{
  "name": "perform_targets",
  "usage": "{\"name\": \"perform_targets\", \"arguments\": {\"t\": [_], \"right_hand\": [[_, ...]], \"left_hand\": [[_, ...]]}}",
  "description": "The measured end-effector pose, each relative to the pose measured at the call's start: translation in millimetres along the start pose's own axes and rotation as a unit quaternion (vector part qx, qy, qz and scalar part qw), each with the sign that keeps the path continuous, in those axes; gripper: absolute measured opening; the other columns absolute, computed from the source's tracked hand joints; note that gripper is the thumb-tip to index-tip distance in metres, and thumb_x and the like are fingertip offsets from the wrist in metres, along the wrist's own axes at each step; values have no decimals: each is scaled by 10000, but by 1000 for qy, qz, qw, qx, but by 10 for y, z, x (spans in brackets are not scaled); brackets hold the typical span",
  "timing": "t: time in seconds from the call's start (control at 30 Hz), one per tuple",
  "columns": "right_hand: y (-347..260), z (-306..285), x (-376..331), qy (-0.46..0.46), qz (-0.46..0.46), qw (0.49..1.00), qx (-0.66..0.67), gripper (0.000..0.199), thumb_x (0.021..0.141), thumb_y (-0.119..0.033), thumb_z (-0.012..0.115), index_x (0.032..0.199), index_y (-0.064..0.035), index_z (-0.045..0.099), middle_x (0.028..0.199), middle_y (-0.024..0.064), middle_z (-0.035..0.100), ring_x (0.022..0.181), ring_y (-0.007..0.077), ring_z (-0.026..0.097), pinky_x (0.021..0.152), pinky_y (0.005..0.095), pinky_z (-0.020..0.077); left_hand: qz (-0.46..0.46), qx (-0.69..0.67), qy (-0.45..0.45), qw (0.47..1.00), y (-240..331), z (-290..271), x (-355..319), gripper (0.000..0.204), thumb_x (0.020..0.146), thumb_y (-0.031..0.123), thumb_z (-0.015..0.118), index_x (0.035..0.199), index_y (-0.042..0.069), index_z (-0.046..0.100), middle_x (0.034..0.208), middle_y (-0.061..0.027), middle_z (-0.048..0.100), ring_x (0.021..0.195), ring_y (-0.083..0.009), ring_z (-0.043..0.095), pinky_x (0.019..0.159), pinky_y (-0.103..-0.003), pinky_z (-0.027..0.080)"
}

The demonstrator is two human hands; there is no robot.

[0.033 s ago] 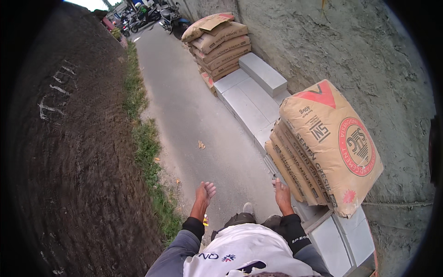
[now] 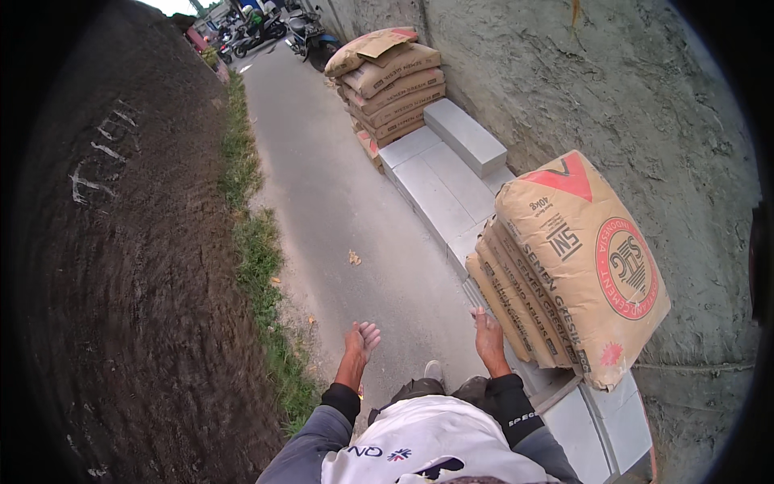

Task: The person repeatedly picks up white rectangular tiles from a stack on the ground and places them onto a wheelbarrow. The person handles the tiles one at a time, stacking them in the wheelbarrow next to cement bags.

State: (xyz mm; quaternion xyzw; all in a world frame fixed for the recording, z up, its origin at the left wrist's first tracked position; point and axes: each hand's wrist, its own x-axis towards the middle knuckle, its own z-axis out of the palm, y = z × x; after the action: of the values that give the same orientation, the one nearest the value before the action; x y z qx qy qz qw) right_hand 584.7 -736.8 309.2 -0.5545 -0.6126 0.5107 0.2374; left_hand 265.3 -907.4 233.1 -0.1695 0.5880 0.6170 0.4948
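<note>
Brown sacks: near stack (image 2: 564,266) of paper sacks w/ red marks, leaning on pale blocks at the person's right, by the wall.
Right hand: (image 2: 488,335) reaches up to the stack's low left edge, fingers just at the sacks; grip open, holding nothing.
Left hand: (image 2: 359,340) out over the path, fingers spread wide, grip empty, well apart from the sacks.
Blocks: grey-white row (image 2: 439,189) runs along the rough grey wall (image 2: 629,105).
Far stack: more brown sacks (image 2: 391,81) farther up the path.
Path: grey concrete (image 2: 330,185), grass strip (image 2: 258,258) on left, dark wall (image 2: 121,282) beside it.
Bikes: motorbikes (image 2: 302,28) parked at far end.
</note>
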Motion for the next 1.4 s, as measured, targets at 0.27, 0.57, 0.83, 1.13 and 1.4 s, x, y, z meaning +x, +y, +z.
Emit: {"name": "perform_targets", "arguments": {"t": [0.27, 0.57, 0.83, 1.13, 1.4], "right_hand": [[-3385, 1308, 618, -209, -414, 878, 120, 445, 1097, -277, 386, 1346, 46, 564, 1364, 256, 577, 1298, 386, 545, 1105, 399, 424], [-2249, 3171, 1471, -536, -411, 712, -190, 605, 1064, -488, 329, 1419, -42, 529, 1449, 239, 512, 1353, 423, 476, 1178, 599, 235], [-1528, 3532, 3298, -515, -196, 754, -358, 659, 1001, -604, 372, 1216, -52, 662, 1258, 240, 644, 1227, 436, 570, 1034, 649, 363], [-260, 1941, 5096, -200, 20, 890, -409, 447, 963, -381, 488, 1006, -7, 728, 1100, 269, 678, 1066, 445, 623, 985, 492, 474], [-44, 1435, 4287, -25, 384, 920, -74, 361, 955, -290, 572, 1132, 18, 637, 986, 187, 710, 744, 292, 684, 633, 444, 542]], "left_hand": [[28, -249, -139, 958, 554, 960, 171, 604, 1095, 394, 230, 1532, -21, 268, 1587, -228, 316, 1437, -407, 367, 1176, -528, 338], [45, -573, -155, 804, 1703, 639, 394, 645, 1074, 469, 288, 1547, 31, 276, 1599, -190, 318, 1426, -399, 387, 1177, -518, 331], [343, -344, 91, 869, 3033, 305, 106, 319, 999, 318, 589, 1245, 116, 578, 1415, -85, 542, 1285, -280, 512, 1102, -492, 399], [507, 49, -148, 848, 5923, 2232, 735, 136, 889, 186, 723, 983, 100, 673, 1336, -131, 577, 1202, -230, 570, 1084, -454, 418], [558, 48, -572, 599, 7282, 4132, 356, 202, 789, 184, 837, 915, 55, 745, 1326, -214, 565, 1269, -322, 533, 1105, -478, 378]]}}
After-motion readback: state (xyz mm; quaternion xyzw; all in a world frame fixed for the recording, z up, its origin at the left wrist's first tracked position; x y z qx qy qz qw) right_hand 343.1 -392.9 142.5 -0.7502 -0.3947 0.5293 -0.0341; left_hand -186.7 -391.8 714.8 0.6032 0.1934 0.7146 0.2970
